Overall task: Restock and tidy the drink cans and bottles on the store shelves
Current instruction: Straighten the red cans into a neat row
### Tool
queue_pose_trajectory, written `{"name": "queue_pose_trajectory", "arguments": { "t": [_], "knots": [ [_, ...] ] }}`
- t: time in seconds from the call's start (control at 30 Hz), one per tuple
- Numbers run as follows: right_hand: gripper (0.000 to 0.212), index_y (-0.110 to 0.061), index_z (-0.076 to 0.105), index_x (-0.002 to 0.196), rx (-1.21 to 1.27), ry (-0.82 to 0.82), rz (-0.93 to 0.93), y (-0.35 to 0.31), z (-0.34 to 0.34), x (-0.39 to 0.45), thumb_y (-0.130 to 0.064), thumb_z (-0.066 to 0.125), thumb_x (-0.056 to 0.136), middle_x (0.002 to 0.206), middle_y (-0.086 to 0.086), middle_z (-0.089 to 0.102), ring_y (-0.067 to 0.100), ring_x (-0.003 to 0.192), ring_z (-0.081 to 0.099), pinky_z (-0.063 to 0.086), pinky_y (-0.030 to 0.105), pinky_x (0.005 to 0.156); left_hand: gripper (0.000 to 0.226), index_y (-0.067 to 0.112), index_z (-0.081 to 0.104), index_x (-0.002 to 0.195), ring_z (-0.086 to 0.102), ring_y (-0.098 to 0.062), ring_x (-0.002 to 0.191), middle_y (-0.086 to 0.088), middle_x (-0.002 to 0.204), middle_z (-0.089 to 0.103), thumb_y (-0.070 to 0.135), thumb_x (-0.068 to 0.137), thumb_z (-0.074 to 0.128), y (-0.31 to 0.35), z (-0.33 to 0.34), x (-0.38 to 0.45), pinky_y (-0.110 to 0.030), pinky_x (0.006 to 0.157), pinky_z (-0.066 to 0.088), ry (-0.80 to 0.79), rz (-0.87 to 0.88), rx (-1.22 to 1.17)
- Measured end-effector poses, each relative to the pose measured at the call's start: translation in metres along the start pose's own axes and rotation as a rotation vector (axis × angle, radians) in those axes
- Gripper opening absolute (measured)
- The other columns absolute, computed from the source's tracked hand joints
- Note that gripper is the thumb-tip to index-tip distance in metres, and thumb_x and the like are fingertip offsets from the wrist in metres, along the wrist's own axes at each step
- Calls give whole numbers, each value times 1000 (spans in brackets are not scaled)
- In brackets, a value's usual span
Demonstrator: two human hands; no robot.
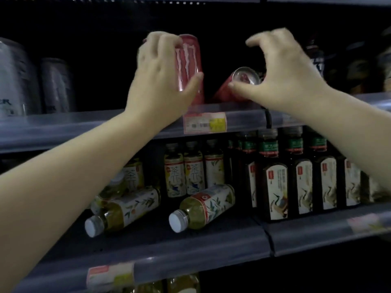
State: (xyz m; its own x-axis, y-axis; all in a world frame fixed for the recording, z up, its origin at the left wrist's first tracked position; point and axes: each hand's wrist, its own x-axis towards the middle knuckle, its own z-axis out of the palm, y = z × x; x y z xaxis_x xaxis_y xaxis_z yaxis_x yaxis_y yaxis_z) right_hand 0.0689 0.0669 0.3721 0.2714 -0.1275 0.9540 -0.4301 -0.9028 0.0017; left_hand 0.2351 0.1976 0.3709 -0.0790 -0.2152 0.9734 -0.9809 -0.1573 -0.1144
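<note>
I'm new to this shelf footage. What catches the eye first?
Two bare hands at the upper shelf: the left hand grips an upright pink energy-drink can, while the right hand reaches an open grasp over a tipped-over pink can. On the lower shelf, two clear white-capped tea bottles lie toppled on their sides.

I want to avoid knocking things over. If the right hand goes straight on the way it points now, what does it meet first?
Most likely the tipped pink can: the right hand is open, its thumb already at the can's side. Depth is unclear.
</note>
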Motion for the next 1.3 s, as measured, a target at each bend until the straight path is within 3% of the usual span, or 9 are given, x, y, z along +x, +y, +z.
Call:
{"name": "queue_pose_trajectory", "arguments": {
  "t": [0.1, 0.43, 0.53, 0.77, 0.83, 0.9, 0.97, 1.07, 1.3],
  "knots": [
    [75, -15, 48, 131, 113, -175, 139, 17, 1, -2, -55, 73, 73, 127, 5, 58, 20, 112, 56, 43, 30, 87, 48, 11, 50, 123, 47, -8, 109, 0, 121, 51, 38, 86, 63, 25, 15, 14, -12, 89, 32, -98, -6, -121],
    [41, -13, 70, 102, 257, -60, -44, 34, 6, 2, -45, 71, 76, 88, 0, 69, 10, 77, 61, 44, 22, 64, 48, 22, 49, 130, 57, -1, 98, 10, 114, 58, 32, 84, 58, 47, 41, 16, -6, 73, 42, -365, -192, -342],
    [30, -12, 71, 93, 404, 58, -2, 35, 2, 11, -38, 68, 80, 80, 1, 70, 12, 72, 62, 46, 23, 64, 57, 21, 43, 136, 56, 3, 99, 11, 119, 56, 29, 83, 64, 46, 41, 17, 3, 72, 40, -380, -195, -370],
    [49, -6, 72, 103, 515, 97, -46, 23, -1, 44, -51, 63, 85, 91, -2, 67, 7, 85, 60, 45, 19, 72, 53, 18, 53, 123, 62, -4, 100, 9, 110, 64, 37, 79, 74, 50, 47, 35, -15, 82, 50, -167, -291, -381],
    [57, 1, 72, 101, 595, 108, 18, 26, 2, 54, -53, 62, 85, 92, 12, 72, 13, 84, 64, 51, 29, 74, 50, 17, 55, 123, 62, -5, 100, 7, 112, 66, 39, 81, 71, 49, 47, 42, -20, 86, 51, -155, -303, -354],
    [61, 4, 70, 100, 602, 74, 35, 34, 4, 56, -54, 59, 87, 99, 22, 71, 23, 88, 67, 52, 36, 81, 49, 18, 56, 125, 63, -7, 103, 6, 115, 67, 42, 83, 68, 48, 47, 47, -28, 93, 52, -198, -325, -355],
    [57, -7, 70, 106, 534, -5, 37, 46, 6, 48, -58, 58, 86, 102, 7, 72, 18, 94, 66, 53, 28, 79, 49, 20, 56, 125, 64, -7, 102, 7, 114, 67, 44, 83, 67, 47, 48, 51, -30, 93, 52, -242, -348, -361],
    [54, -19, 67, 110, 362, -197, 57, 60, 8, 32, -62, 65, 77, 100, -8, 66, 8, 91, 61, 44, 16, 70, 49, 21, 56, 123, 62, -8, 99, 9, 112, 64, 48, 83, 66, 47, 49, 57, -19, 77, 49, -261, -376, -302],
    [41, -20, 72, 104, 157, -392, 34, 57, 7, 28, -43, 79, 71, 101, -2, 72, 14, 89, 64, 49, 27, 74, 47, 21, 57, 118, 60, -9, 92, 9, 107, 62, 51, 82, 65, 50, 51, 64, -15, 63, 41, -245, -378, -238]
  ]
}}
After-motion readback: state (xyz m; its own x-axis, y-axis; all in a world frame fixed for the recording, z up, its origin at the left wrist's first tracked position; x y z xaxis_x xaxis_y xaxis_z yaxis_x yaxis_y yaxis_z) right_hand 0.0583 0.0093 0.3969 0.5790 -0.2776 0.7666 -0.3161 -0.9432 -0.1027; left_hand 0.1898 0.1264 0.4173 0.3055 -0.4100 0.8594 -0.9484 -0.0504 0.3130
